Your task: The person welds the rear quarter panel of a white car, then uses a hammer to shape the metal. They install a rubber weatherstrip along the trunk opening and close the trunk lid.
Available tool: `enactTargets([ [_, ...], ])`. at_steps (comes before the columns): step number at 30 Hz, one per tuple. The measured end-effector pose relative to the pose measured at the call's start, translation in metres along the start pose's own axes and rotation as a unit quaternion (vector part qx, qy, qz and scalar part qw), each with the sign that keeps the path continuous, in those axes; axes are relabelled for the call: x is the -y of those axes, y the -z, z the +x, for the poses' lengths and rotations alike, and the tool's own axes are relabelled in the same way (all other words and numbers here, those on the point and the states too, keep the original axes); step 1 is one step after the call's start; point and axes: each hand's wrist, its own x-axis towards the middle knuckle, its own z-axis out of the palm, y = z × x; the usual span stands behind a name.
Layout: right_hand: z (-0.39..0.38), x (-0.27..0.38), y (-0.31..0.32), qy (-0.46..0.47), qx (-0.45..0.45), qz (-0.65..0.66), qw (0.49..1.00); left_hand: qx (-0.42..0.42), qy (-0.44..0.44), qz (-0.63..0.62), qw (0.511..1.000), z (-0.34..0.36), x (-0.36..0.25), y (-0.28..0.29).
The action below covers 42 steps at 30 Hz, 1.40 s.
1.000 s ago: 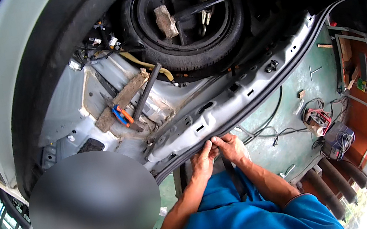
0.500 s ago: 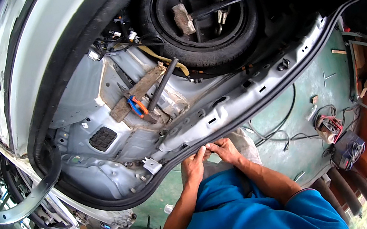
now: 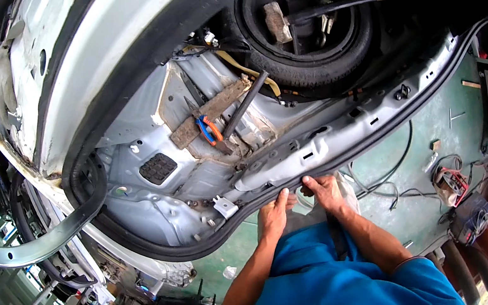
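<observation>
I observe both hands through the head view; clock directions are taken from the point between them. The work item, a long black rubber sealing strip (image 3: pixel 251 207), follows the outer lip of the car's luggage opening and passes directly at the fingertips. The left hand (image 3: pixel 274 213) sets its thumb on the strip, its fingers curled beneath; clearance is narrow. The right hand (image 3: pixel 325 192), just beside it, takes a similar narrow posture. I cannot tell whether either hand pinches the strip.

Adjoining the strip, from 12 to 2 o'clock, runs a silver-grey slotted metal sill (image 3: pixel 335 143). A small pale metal bracket (image 3: pixel 226 207) stands at 9 o'clock. At 11 o'clock, pliers with blue and orange handles (image 3: pixel 216 132) lie against a rough brown flat bar (image 3: pixel 187 134). At 12 o'clock, a black rubber spare tyre (image 3: pixel 308 72) encircles a rusty block-headed hammer (image 3: pixel 277 22).
</observation>
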Motion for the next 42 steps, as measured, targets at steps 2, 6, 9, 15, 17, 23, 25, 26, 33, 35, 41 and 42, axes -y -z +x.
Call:
enactTargets([
  [2,0.003,0.004,-0.017,0.014,-0.066,0.034,0.997,-0.005,-0.018,0.045,0.999,0.001,-0.001,-0.001],
  [6,-0.006,0.008,-0.025,-0.014,-0.021,0.069,0.997,0.016,-0.013,0.066,0.998,-0.009,-0.018,0.006],
  [9,-0.008,-0.014,-0.025,-0.056,0.124,0.086,0.987,-0.027,-0.015,0.030,0.999,-0.028,-0.025,0.015],
  [15,0.003,-0.007,-0.062,-0.053,0.190,0.095,0.976,-0.035,-0.079,0.115,0.990,-0.028,-0.024,0.044],
  [17,0.008,-0.016,-0.060,-0.044,0.204,0.127,0.970,-0.015,-0.110,0.166,0.980,-0.025,-0.021,0.053],
  [23,0.007,0.011,-0.054,0.009,0.236,-0.118,0.964,-0.057,-0.167,0.238,0.955,-0.038,-0.023,0.068],
  [25,0.011,0.016,-0.056,0.014,0.219,-0.152,0.964,-0.030,-0.171,0.335,0.926,-0.036,-0.035,0.079],
  [26,0.009,0.014,-0.057,0.032,0.212,-0.131,0.968,-0.038,-0.215,0.345,0.913,-0.034,-0.043,0.082],
  [33,-0.047,0.129,-0.078,0.217,0.211,-0.289,0.908,0.011,-0.141,0.427,0.893,-0.123,-0.089,0.069],
  [35,-0.065,0.177,-0.098,0.259,0.178,-0.260,0.913,0.032,-0.277,0.320,0.906,-0.171,-0.128,0.073],
  [41,-0.100,0.272,-0.179,0.458,0.122,-0.248,0.845,-0.315,-0.440,0.247,0.804,-0.208,-0.291,0.153],
  [42,-0.107,0.283,-0.192,0.460,0.108,-0.280,0.836,-0.358,-0.462,0.281,0.761,-0.196,-0.312,0.170],
])
